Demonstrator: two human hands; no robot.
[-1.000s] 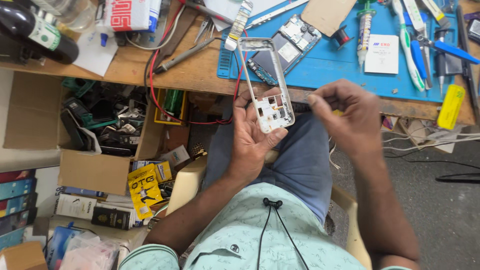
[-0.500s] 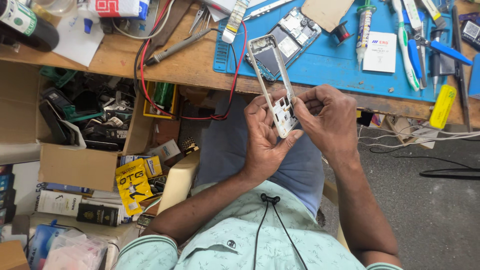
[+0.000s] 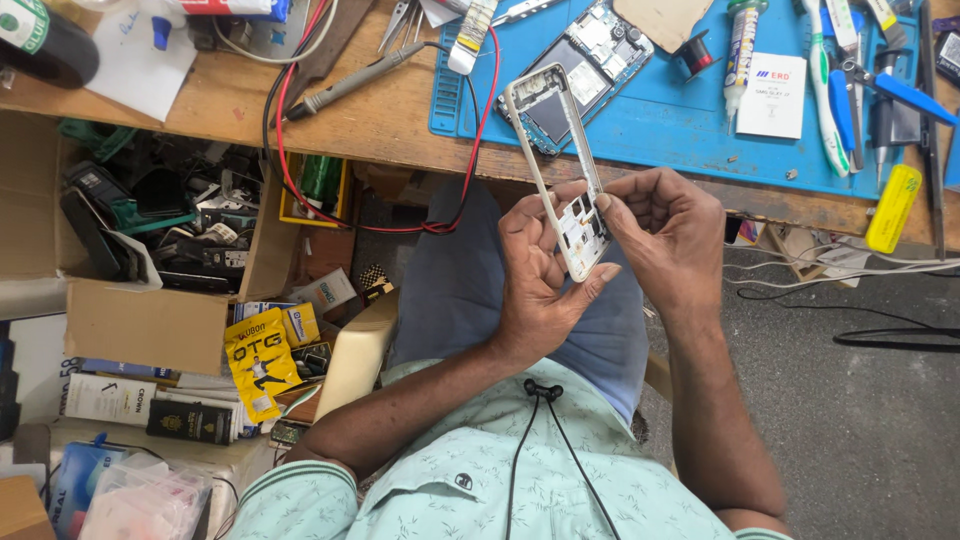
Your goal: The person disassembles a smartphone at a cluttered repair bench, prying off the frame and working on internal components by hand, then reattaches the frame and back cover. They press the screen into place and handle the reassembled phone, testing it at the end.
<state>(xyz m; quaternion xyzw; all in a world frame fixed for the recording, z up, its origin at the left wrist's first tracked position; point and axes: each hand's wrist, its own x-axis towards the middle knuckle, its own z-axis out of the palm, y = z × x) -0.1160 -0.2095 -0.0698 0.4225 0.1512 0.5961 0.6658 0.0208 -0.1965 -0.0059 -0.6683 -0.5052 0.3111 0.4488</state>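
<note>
A white phone frame (image 3: 548,130) stands tilted above my lap, its lower end pinched between both hands. My left hand (image 3: 535,275) cups that end from below and the left. My right hand (image 3: 665,235) grips it from the right, fingertips pressed on the small board inside the frame. Just beyond the frame's top end, an opened phone with its circuit board showing (image 3: 590,55) lies on the blue work mat (image 3: 690,125).
The wooden bench (image 3: 390,120) carries a red cable and a probe (image 3: 355,75). Tweezers, tubes, a small white box (image 3: 772,95) and a yellow tool (image 3: 892,207) lie on the mat. A cardboard box of parts (image 3: 150,230) stands at my left.
The white frame has turned from facing me to nearly edge-on and risen toward the bench. Both hands came closer together on its lower end.
</note>
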